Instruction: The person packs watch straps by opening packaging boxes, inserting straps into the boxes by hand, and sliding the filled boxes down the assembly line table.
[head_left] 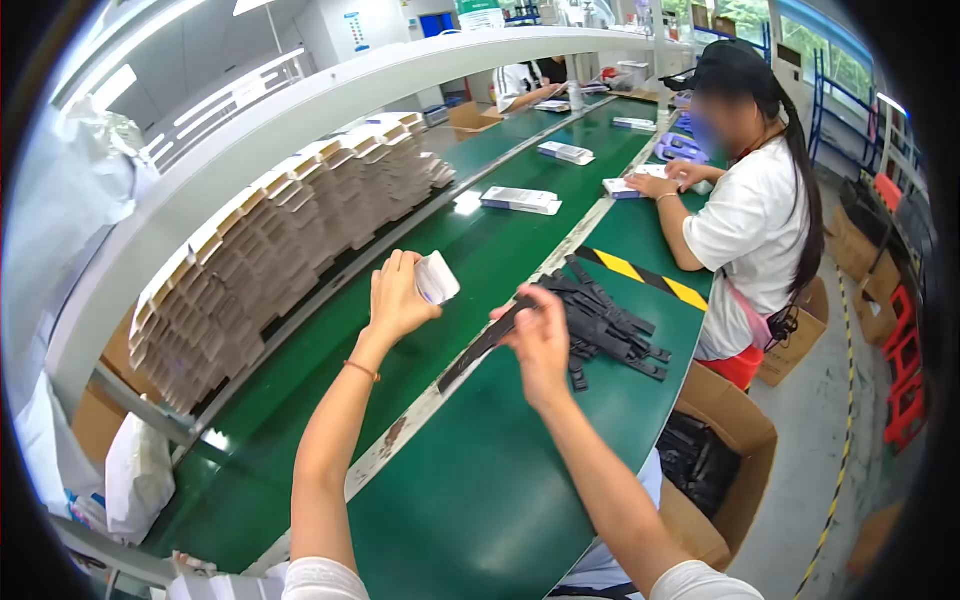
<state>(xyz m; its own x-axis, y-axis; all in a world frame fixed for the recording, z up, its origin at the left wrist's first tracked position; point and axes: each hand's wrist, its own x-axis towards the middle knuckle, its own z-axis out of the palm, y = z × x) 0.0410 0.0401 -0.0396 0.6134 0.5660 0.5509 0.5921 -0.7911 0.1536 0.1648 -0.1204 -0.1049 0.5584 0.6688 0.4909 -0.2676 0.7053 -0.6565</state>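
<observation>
Over the green belt, my left hand [398, 298] is wrapped round a small white carton [438, 279], its end turned toward my right side. My right hand [542, 345] pinches a flat black strap [482, 352], which hangs down to the left over the pale belt edge. Just beyond that hand lies a pile of black straps [610, 322] on the green table [460, 500]. Whether the strap's far end touches the table edge, I cannot tell.
Several white cartons [521, 200] lie along the green belt [300, 400]. Flattened cartons are stacked [290, 225] on the left. A co-worker [755, 210] handles a carton at the right. An open cardboard box [745, 420] with black items stands below the table edge.
</observation>
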